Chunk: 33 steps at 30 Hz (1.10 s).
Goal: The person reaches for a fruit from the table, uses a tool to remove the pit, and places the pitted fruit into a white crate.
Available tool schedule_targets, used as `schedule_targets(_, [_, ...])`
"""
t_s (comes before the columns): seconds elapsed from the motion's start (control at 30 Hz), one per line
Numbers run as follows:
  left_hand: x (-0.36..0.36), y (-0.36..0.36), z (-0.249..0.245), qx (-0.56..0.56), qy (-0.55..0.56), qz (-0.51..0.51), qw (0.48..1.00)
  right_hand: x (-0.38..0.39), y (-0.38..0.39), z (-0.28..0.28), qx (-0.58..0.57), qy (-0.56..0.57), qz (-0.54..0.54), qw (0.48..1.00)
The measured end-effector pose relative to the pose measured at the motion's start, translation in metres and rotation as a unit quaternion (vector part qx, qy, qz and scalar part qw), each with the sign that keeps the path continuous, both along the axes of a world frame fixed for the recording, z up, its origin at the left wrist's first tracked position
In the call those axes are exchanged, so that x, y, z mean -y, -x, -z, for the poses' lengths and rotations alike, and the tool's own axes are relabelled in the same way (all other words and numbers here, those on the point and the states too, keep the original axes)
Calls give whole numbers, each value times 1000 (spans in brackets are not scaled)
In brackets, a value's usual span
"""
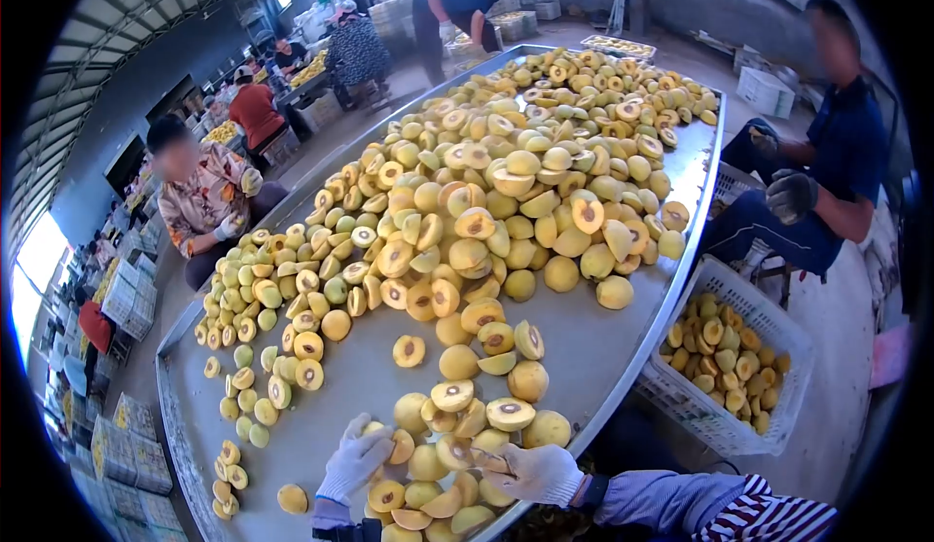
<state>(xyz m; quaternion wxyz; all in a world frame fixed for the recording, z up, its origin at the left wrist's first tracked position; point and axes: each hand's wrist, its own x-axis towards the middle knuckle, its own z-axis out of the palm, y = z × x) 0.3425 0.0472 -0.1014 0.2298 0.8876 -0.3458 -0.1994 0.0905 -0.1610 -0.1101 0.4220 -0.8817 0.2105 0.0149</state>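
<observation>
On the table (pixel 603 367), our gloved left hand (pixel 356 459) holds a fruit half (pixel 401 447); our right hand (pixel 535 474) touches piled fruit (pixel 457 362), whether gripping any we cannot tell.

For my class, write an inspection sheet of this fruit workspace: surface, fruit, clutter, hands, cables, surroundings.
Surface: grey metal table, raised rim.
Fruit: large heap of yellow-green fruit, many pieces halved; more in the white crate beside the table.
Clutter: nothing seen on the table.
Hands: gloved left hand and gloved right hand at the near fruit; exact grip unclear.
Cables: nothing seen.
Surroundings: other people working, stacked crates at left.
</observation>
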Motion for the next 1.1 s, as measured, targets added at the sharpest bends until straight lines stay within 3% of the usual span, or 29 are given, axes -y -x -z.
schedule_targets(0.1, [-33, -21, 7, -89, 103, -16, 991, 1, 1, 0, 19, 15, -13, 1000])
schedule_targets(0.13, [-38, -10, -14, -22, 148, -79, 986, 1, 2, 3, 24, 19, -9, 999])
schedule_targets(0.17, [-62, -18, -1, 83, 122, -150, 978, 0, 1, 7, 29, 22, -9, 999])
schedule_targets(0.2, [-86, -25, 12, 172, 91, -229, 954, -1, 1, 9, 34, 25, -11, 999])
schedule_targets(0.23, [-109, -35, 31, 292, -12, -307, 906, 0, 2, 7, 57, 45, -9, 997])
schedule_targets(0.27, [-135, -39, 51, 266, -84, -309, 909, 0, 3, 5, 49, 37, -13, 998])
schedule_targets(0.33, [-145, -20, 40, 212, -225, -307, 900, 2, 2, 2, 34, 20, -21, 999])
schedule_targets(0.37, [-166, -33, 61, 182, -195, -310, 913, 1, 2, 0, 35, 12, -12, 999])
schedule_targets(0.47, [-155, -1, 52, 133, -101, -315, 934, 3, 2, -4, 15, 28, -23, 999])
schedule_targets(0.57, [-128, 40, 32, 145, -157, -251, 944, 0, 1, 3, 47, 28, -4, 998])
schedule_targets(0.67, [-126, 72, 15, 28, -15, -311, 950, 0, 4, -4, 68, 29, 6, 997])
schedule_targets(0.73, [-145, 74, 28, -179, 275, -396, 857, 1, 4, -8, 43, -1, 27, 999])
schedule_targets(0.77, [-152, 80, 26, -261, 407, -423, 766, 1, 4, -7, 52, -3, 39, 998])
schedule_targets(0.83, [-140, 104, 13, -364, 539, -394, 650, -2, 3, 3, 94, 7, 54, 994])
schedule_targets(0.87, [-122, 127, -5, -383, 564, -382, 624, -2, 3, 10, 130, 20, 58, 990])
schedule_targets(0.93, [-105, 167, -12, -394, 592, -359, 604, 3, 5, 33, 173, -173, 73, 967])
schedule_targets(1.0, [-94, 203, -22, -388, 574, -343, 634, 3, 14, 21, 173, -430, 146, 874])
schedule_targets(1.07, [-90, 231, -25, -438, 569, -348, 602, -1, 36, 2, 153, -522, 147, 826])
schedule_targets(1.1, [-86, 244, -25, -477, 590, -334, 559, -4, 52, -13, 115, -544, 128, 821])
